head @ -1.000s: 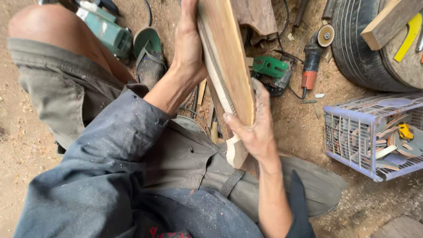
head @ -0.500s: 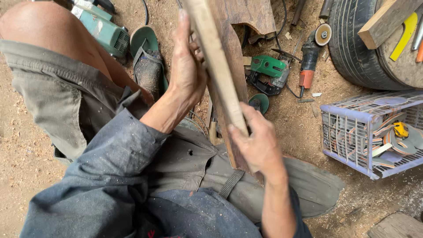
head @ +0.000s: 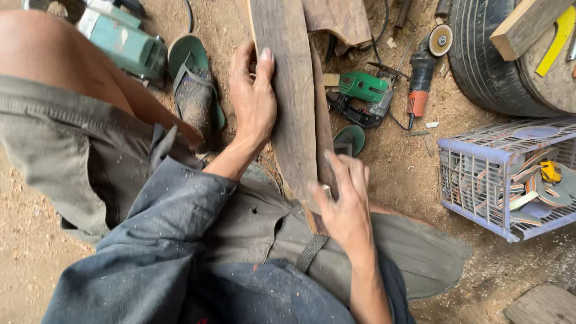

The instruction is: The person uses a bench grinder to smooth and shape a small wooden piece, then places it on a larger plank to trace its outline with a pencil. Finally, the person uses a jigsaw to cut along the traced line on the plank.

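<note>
A long dark wooden plank point(head: 291, 90) stands on end between my knees, its top running out of the frame. My left hand point(head: 255, 99) grips its left edge about halfway up, thumb and fingers wrapped on the wood. My right hand point(head: 345, 204) holds the plank's lower right edge near my lap, fingers spread along it. The plank's bottom end rests against my grey trousers. I sit on the sawdust-covered ground with my bare left knee raised at the upper left.
A green jigsaw point(head: 363, 90) and an orange-handled angle grinder point(head: 423, 66) lie on the dirt beyond the plank. A teal power tool point(head: 123, 45) and a green sandal point(head: 195, 84) lie at the left. A purple plastic crate point(head: 510, 174) and a tyre point(head: 492, 54) stand at the right.
The plank has turned from edge-on and tilted to showing its broad dark face, nearly upright. My left hand shifted on its left edge; my right hand slid slightly lower and rightward.
</note>
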